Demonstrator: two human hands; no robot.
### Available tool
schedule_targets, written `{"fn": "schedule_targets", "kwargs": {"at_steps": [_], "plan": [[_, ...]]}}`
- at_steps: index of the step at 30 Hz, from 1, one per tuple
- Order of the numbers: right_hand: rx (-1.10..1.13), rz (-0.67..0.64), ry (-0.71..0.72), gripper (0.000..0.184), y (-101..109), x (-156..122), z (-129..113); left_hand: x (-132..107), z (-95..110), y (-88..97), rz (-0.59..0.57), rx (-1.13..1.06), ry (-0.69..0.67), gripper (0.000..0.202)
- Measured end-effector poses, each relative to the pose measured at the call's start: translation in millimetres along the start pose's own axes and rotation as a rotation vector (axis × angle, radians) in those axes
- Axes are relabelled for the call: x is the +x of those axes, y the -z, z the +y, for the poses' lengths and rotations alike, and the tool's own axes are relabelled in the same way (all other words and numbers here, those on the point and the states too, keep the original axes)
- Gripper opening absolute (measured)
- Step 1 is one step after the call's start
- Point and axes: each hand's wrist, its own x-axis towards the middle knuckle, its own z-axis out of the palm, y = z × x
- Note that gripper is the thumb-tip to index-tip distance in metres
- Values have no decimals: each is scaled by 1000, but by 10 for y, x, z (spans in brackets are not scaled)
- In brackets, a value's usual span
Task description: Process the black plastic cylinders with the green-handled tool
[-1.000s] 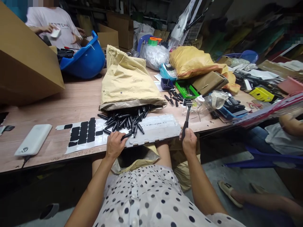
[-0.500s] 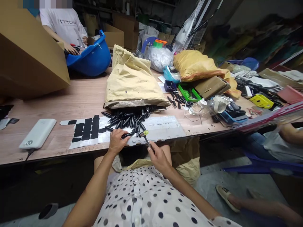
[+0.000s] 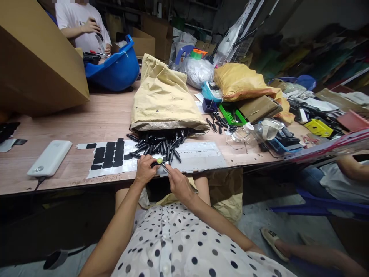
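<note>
At the near edge of the wooden table (image 3: 86, 119) the left hand (image 3: 145, 171) pinches a slim black pen-like piece (image 3: 154, 164) between thumb and fingers, lying flat and pointing toward 3 o'clock. The right hand (image 3: 178, 184) is closed round a thin tool whose yellow-green tip (image 3: 159, 160) meets the free end of that piece. Whether the tip carries glue or paint is too small to tell. The work looks best done with the left hand braced on the table edge, so that the piece cannot roll. The right hand should bring only the tip to the end face, lightly, without smearing the barrel. The heap of matching black pieces (image 3: 158, 144) lies just beyond the hands at 12 o'clock, spilling from the mouth of a tan paper sack (image 3: 164, 100). It crowds the working spot, and a stray nudge could knock loose ones off the edge. At 10 o'clock a white sheet of black adhesive pads (image 3: 108, 156) lies near the left hand, with a white power bank (image 3: 50, 157) farther out at 9 o'clock. A pale plastic strip (image 3: 198, 156) stretches toward 2 o'clock. Beyond it, well apart, are a green tray (image 3: 230, 113) and a clear jar (image 3: 245, 132). A blue plastic tub (image 3: 115, 69) and a co-worker (image 3: 80, 23) are at 11 o'clock, behind a large cardboard box (image 3: 37, 65).
</note>
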Motion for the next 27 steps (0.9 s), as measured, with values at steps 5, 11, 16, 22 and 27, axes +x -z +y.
{"fn": "schedule_targets", "kwargs": {"at_steps": [5,11,16,22,27], "plan": [[39,96,12,51,51,30,34,-3,31,-9,16,-12,12,12],[59,93,10,49,23,-27,77,-2,24,-22,40,-13,11,10],[99,244,-45,47,116,37,206,-10,34,-12,41,-8,-7,10],[-212,249,-443,39,437,284,835,-34,93,13,54,60,-42,8],[-408,191,-605,30,448,435,1192,-25,106,16,44,100,-26,6]]}}
